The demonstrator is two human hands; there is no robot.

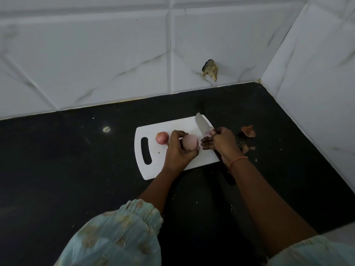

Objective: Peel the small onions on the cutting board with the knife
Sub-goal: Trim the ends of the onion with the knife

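A white cutting board [172, 166] with a handle slot lies on the black counter. My left hand [178, 150] grips a pale, mostly peeled small onion [189, 143] over the board. To its left a second small onion [162, 137] with pinkish skin rests on the board. My right hand [219, 140] holds the knife [201, 124], blade pointing away toward the wall, and its thumb pinches a scrap of purple skin against the blade. The knife's dark handle sticks out beneath my right wrist.
Dry onion skins [248, 131] lie on the black counter [76, 160] right of the board. White tiled walls [115, 54] close off the back and right side, with a chipped hole [210, 70] in one tile.
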